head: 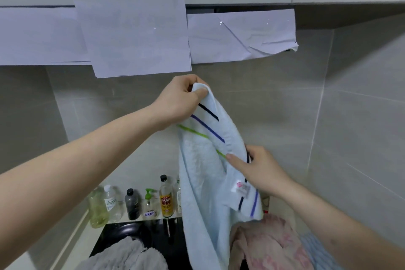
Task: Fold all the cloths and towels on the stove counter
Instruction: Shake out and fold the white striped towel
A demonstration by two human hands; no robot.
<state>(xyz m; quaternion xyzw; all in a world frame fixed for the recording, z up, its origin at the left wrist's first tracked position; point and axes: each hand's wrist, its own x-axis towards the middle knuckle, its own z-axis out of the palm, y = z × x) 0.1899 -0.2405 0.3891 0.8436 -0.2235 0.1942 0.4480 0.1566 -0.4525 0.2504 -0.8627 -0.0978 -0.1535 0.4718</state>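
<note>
A pale blue towel (201,182) with black, purple and green stripes hangs in the air above the stove. My left hand (179,101) pinches its top corner, raised high. Lower and to the right, my right hand (258,169) grips the towel's right edge, index finger stretched along the cloth. A grey towel (125,256) lies crumpled on the black stove (109,234) at the bottom left. A pink patterned towel (271,245) lies heaped at the bottom right, with a blue striped cloth (315,250) beside it.
A row of bottles (131,204) stands against the tiled back wall behind the stove. Sheets of white paper (140,39) cover the range hood overhead. A dark pan (129,231) sits on the stove under the grey towel.
</note>
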